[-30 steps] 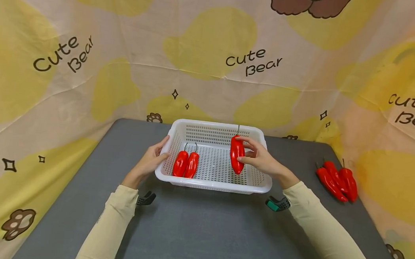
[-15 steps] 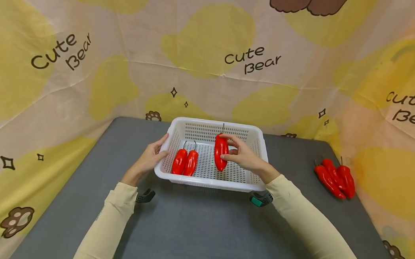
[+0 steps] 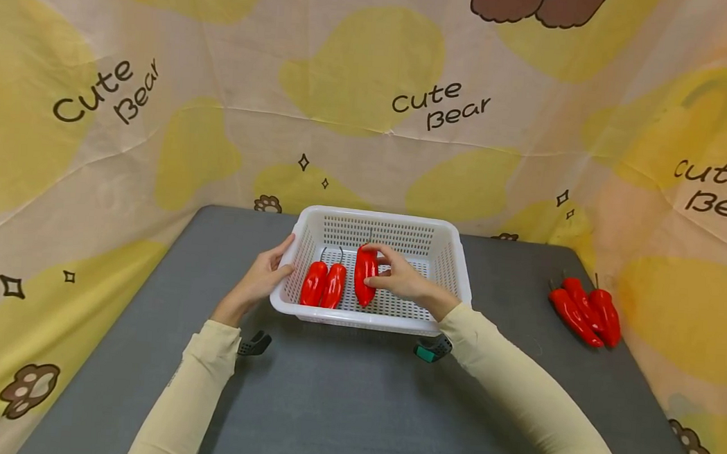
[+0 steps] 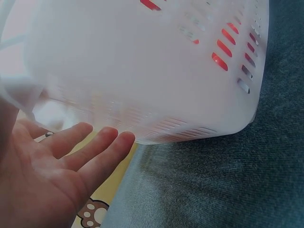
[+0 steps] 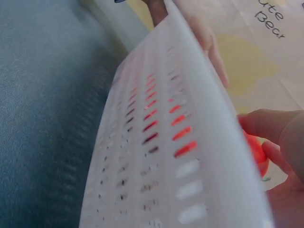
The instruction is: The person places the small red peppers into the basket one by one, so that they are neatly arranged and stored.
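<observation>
A white slotted plastic basket stands on the grey table. My left hand holds its left rim, thumb over the edge; in the left wrist view, the fingers reach along the outer wall. Inside, to the left, two red peppers lie side by side with their stems toward the back. My right hand pinches a third red pepper between thumb and fingers, inside the basket just right of that pair. Whether this pepper touches the basket floor I cannot tell. The right wrist view shows it partly behind the rim.
Three more red peppers lie bunched at the right side of the grey table. A patterned cloth hangs close behind the table and along both sides.
My right hand has carried its pepper left across the basket and lowered it beside the other two. The left hand stays on the rim, and the basket has hardly moved.
</observation>
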{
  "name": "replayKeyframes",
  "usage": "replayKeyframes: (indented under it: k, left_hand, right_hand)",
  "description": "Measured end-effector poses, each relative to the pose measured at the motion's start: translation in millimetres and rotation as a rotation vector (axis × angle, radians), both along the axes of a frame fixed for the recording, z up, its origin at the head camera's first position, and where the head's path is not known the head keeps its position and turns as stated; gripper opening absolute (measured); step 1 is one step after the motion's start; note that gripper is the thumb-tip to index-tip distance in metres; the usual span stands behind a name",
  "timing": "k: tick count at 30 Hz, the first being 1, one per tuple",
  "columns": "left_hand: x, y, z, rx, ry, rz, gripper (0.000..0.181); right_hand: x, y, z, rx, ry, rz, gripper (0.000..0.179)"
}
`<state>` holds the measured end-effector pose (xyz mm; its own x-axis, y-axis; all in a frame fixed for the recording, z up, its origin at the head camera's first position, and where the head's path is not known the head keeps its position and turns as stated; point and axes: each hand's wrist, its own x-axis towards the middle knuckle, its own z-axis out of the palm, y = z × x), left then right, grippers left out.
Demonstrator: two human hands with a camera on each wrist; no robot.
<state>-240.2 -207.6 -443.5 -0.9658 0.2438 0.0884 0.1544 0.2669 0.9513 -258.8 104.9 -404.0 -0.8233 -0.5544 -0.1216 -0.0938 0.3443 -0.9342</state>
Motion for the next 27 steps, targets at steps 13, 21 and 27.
replayKeyframes:
  k: [13, 21, 27]
  left_hand:
    - [-0.5, -0.7, 0.0, 0.022, 0.013, -0.026, 0.069]
    - [-1.6, -0.2, -1.2, 0.02, 0.015, -0.024, 0.069]
    - [-1.2, -0.4, -1.0, 0.019, 0.018, -0.017, 0.069]
  right_hand:
    - [3.2, -17, -12.9, 0.12, 0.016, 0.018, 0.063]
    - [2.9, -17, -17.0, 0.175, 0.01, 0.054, 0.067]
    - [1.7, -18, -17.9, 0.233, -0.067, 0.027, 0.071]
